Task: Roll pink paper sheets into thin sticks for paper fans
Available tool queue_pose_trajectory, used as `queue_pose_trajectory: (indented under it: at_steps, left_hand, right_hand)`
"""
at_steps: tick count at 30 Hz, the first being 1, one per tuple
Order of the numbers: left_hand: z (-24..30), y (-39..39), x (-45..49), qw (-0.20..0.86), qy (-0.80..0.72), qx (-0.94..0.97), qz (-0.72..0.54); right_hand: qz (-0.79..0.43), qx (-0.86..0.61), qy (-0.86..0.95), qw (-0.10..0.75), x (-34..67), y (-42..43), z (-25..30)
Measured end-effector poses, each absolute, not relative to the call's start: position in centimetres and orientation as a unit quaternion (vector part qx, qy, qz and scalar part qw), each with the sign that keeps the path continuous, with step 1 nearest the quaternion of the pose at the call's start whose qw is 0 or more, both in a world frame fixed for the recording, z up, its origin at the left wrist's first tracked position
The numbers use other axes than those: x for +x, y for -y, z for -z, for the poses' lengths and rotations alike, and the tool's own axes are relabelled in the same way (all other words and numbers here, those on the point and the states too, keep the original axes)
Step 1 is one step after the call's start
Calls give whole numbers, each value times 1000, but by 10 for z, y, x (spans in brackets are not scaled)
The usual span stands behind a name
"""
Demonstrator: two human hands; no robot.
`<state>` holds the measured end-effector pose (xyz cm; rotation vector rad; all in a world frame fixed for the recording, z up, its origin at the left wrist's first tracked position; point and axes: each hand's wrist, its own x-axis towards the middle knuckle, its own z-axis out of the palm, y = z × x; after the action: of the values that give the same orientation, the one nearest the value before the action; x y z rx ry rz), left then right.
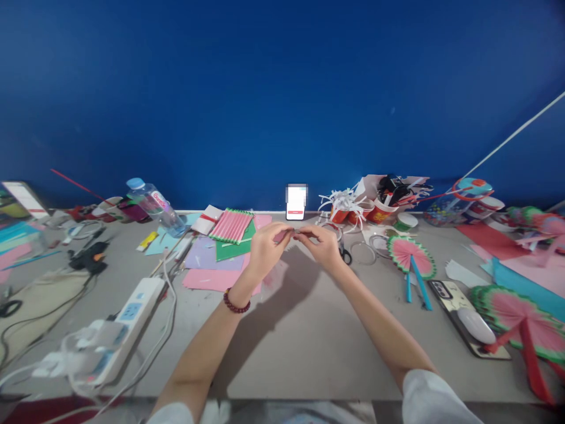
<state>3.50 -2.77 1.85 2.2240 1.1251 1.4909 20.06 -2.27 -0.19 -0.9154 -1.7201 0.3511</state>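
Note:
Both my hands are raised over the middle of the grey table (291,335), fingertips meeting. My left hand (263,247), with a dark red bead bracelet on its wrist, pinches one end of a small pink folded paper piece (288,235). My right hand (323,244) pinches the other end. The fingers of both are closed on it. Just beyond my left hand lie a pleated pink-and-green paper (231,225) and flat sheets of pink, purple and green paper (210,262).
A phone (296,202) stands against the blue wall. Scissors (345,254) and a watermelon paper fan (411,257) lie to the right, more fans (514,312) farther right. A power strip (128,321) with cables, a glue gun (88,257) and a water bottle (155,206) sit left.

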Motion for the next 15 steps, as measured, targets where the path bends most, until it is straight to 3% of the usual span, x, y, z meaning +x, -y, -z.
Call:
queue_pose_trajectory:
  at_steps: [9,15]
  left_hand:
    - [-20,29,35,114,-388,762,-505]
    - [-24,29,31,109,-387,761,-509]
  right_hand:
    - [-107,-383,729,558,199,26,1]
    - [-205,-382,725,535,199,31,-5]
